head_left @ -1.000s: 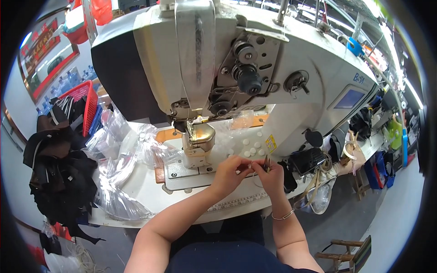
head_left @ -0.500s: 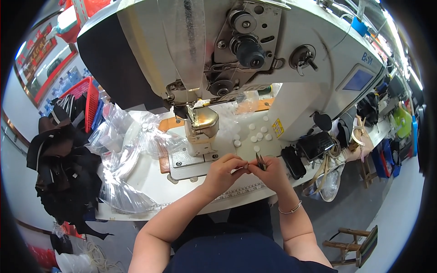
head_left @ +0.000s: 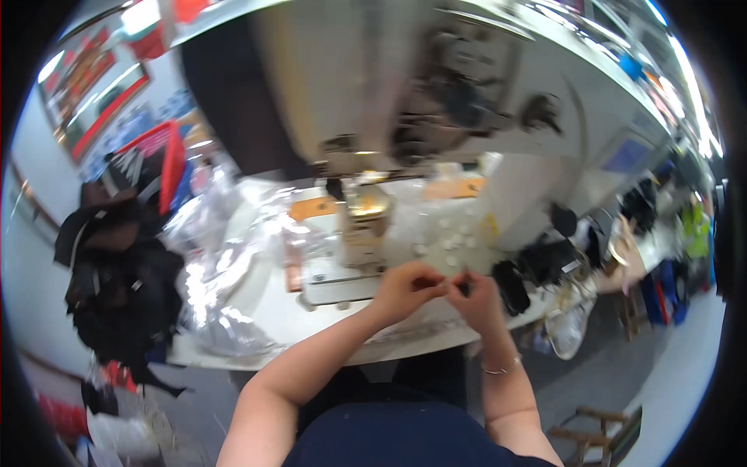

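Note:
Above the white table, my left hand and my right hand meet fingertip to fingertip. The left is closed in a pinch; whatever small thing lies between its fingers is too blurred to make out. Dark metal thread snips stay tucked in my closed right hand, their blades smeared now. Several small white discs lie on the table just beyond the hands. To their left stands the sewing machine's post with a brass-coloured top, on a metal base plate.
The large white sewing machine arches over the table. Clear plastic sheeting covers the left side, beside black fabric pieces and a red basket. A black case lies right of my hands. A wooden stool stands lower right.
The whole view has shifted and blurred, so the machine and table sit further right in the picture. Both hands keep together at fingertip height, the snips' blades showing less clearly.

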A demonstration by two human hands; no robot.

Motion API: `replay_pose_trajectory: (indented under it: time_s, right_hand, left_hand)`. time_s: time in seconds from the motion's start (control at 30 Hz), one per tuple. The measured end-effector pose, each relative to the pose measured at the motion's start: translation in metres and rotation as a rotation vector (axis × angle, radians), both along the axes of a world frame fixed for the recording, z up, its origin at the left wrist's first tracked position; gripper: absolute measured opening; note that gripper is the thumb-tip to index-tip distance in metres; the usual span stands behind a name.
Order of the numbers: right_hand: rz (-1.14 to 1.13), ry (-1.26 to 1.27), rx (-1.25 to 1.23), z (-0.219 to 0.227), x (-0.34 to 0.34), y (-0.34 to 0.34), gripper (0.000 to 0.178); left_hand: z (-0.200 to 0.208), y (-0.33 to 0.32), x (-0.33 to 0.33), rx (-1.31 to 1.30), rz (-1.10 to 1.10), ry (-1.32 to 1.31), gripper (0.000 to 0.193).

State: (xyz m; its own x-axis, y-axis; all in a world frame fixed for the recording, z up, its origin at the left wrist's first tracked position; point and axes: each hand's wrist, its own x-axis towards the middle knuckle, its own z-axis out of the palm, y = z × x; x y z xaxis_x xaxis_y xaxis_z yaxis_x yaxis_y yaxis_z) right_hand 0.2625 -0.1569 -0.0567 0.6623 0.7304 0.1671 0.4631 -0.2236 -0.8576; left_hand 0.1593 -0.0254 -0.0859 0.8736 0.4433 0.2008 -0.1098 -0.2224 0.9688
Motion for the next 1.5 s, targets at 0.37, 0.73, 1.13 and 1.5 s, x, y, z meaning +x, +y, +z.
replay_pose_trajectory:
  time_s: [0.37,0.73,1.13,1.5]
  right_hand:
    - [-0.191,0.068,0.413,-0.04,0.05,-0.019,0.013]
    - [0.086,0.214,0.181,-0.022,-0.029,0.033,0.005]
    - [0.181,0.271,0.1,-0.019,-0.052,0.035,0.008]
    - [0.347,0.349,0.08,-0.019,-0.073,0.046,0.008]
  left_hand:
    - [0.015,0.015,-0.04,0.861,0.208,-0.058,0.014]
    - [0.043,0.137,-0.26,0.875,1.251,0.717,0.031]
    - [0.034,0.13,-0.262,0.937,1.463,0.497,0.053]
    - [0.079,0.12,-0.309,0.533,0.962,1.089,0.049]
